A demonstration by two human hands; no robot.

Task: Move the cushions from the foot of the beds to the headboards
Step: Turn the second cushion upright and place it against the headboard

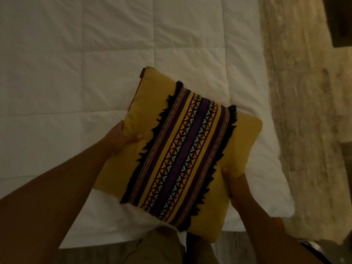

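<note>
A square mustard-yellow cushion [152,103] with a purple patterned band and black fringe is tilted above the near right corner of a bed. My left hand [122,138] grips its left edge, thumb on top. Its right edge is held by my right hand [233,184], fingers wrapped under it. The bed [76,63] is covered with a white quilted duvet and fills the left and middle of the view. No headboard is in view.
A pale stone-patterned floor [304,101] runs along the right side of the bed. A dark piece of furniture [341,21] stands at the top right corner. My legs in khaki trousers [152,248] are at the bed's near edge.
</note>
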